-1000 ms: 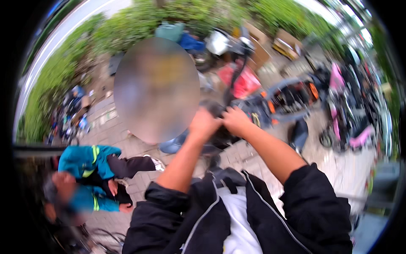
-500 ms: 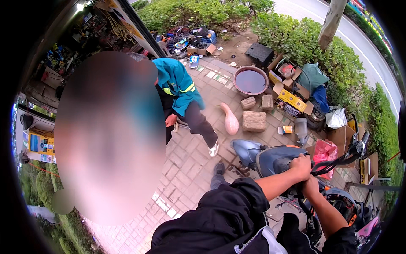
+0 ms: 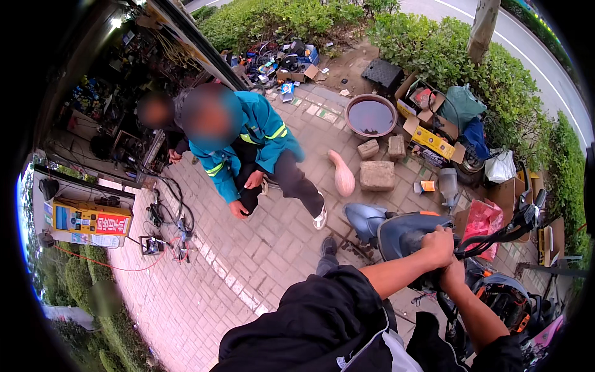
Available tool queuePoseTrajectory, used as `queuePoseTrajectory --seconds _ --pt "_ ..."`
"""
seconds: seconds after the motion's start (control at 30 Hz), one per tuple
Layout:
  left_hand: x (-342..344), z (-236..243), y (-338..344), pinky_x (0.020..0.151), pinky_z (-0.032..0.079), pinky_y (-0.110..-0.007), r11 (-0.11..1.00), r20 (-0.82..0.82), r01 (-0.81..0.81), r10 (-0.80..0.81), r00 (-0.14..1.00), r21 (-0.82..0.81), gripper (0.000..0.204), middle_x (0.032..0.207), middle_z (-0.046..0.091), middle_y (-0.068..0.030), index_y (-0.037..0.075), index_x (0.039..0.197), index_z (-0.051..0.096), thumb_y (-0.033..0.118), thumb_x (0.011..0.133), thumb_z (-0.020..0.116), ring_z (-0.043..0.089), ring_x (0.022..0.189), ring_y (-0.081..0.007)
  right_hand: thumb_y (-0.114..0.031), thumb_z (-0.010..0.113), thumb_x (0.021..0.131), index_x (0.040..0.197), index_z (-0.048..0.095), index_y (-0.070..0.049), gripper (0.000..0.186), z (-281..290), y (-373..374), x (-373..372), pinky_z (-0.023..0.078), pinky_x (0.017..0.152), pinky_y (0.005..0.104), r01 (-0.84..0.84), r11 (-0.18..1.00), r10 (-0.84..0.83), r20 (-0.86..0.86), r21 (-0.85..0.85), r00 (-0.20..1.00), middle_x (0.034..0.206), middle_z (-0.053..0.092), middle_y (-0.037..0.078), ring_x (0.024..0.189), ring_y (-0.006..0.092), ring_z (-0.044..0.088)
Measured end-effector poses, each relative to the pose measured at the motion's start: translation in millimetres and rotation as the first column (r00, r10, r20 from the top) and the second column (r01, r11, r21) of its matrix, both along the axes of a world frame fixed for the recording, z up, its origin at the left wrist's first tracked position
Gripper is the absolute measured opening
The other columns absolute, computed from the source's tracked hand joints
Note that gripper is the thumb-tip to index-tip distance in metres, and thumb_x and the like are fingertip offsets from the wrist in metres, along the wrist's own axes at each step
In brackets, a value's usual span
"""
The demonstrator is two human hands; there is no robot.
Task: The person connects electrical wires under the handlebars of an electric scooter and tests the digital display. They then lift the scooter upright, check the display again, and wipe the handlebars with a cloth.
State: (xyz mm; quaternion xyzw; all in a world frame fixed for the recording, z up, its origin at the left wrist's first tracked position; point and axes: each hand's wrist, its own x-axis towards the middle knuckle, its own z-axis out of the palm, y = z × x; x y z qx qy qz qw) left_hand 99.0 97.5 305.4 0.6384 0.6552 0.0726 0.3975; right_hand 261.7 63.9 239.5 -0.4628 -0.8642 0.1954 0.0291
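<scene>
A blue-grey scooter (image 3: 400,239) stands at the lower right, with black handlebars (image 3: 480,248) and a partly dismantled rear body showing orange bits. My left hand (image 3: 437,247) is closed on the scooter near the top of its front panel, just left of the handlebars. Below it, almost touching, my right hand (image 3: 451,273) is also closed on the scooter, around the dark steering area; exactly which part each grips is hidden under the fingers. A red plastic bag (image 3: 480,220) lies beyond the handlebars. My shoe (image 3: 328,247) rests on the paving left of the scooter.
A person in teal (image 3: 273,130) sits ahead-left, another person (image 3: 173,139) behind. A pale pink gourd (image 3: 344,177), blocks (image 3: 377,175), a water tub (image 3: 370,130) and boxes (image 3: 434,142) line the front. Cables (image 3: 173,211) lie outside the cluttered shop (image 3: 130,74) at left; hedges edge the road.
My view has swung left since a second ago, bringing the shop and tub into sight. Over the last half second it shifts only slightly. Both hands stay on the scooter.
</scene>
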Motion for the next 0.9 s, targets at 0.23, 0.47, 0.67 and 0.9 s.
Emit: queuePoseTrajectory --seconds 0.23,0.47,0.67,0.9 --pt "-7.5 6.7 -1.8 0.080 0.054 -0.038 1.000 0.008 -0.001 0.001 1.000 0.012 0.070 0.108 0.054 -0.0245 -0.004 0.113 0.046 0.030 0.061 0.080 0.064 0.093 -0.0362 -0.010 0.063 0.069 0.082 0.065 -0.007 0.013 13.3 2.1 -3.8 0.044 0.070 0.0468 -0.013 0.995 0.017 0.040 -0.099 0.999 0.080 0.062 0.013 0.084 0.0340 0.059" --pt "-4.3 5.7 -1.2 0.079 0.054 -0.039 1.000 0.023 -0.010 0.010 1.000 0.003 0.068 0.109 0.054 -0.0246 -0.004 0.113 0.046 0.028 0.063 0.079 0.064 0.091 -0.0358 -0.010 0.064 0.065 0.081 0.066 -0.009 0.016 11.8 0.5 -3.7 0.043 0.068 0.0447 -0.007 1.000 0.007 0.053 0.001 0.999 0.079 0.063 0.011 0.081 0.0308 0.059" --pt "-5.3 4.2 -4.0 0.078 0.054 -0.039 1.000 0.042 -0.026 0.026 0.999 -0.007 0.067 0.109 0.053 -0.0243 -0.004 0.113 0.046 0.026 0.063 0.079 0.065 0.090 -0.0355 -0.008 0.062 0.066 0.082 0.066 -0.009 0.017 4.9 -1.7 -6.8 0.042 0.068 0.0442 -0.040 0.995 0.037 0.031 0.091 0.999 0.080 0.063 0.011 0.085 0.0314 0.058" --pt "-5.0 4.8 -4.8 0.078 0.054 -0.038 1.000 0.039 -0.020 0.019 0.999 0.012 0.068 0.109 0.053 -0.0234 -0.003 0.113 0.046 0.029 0.063 0.079 0.065 0.091 -0.0348 -0.006 0.059 0.069 0.085 0.066 -0.007 0.017 -0.3 -0.6 0.1 0.044 0.074 0.0458 0.018 0.999 -0.014 0.112 -0.038 0.994 0.083 0.063 0.013 0.087 0.0339 0.058"
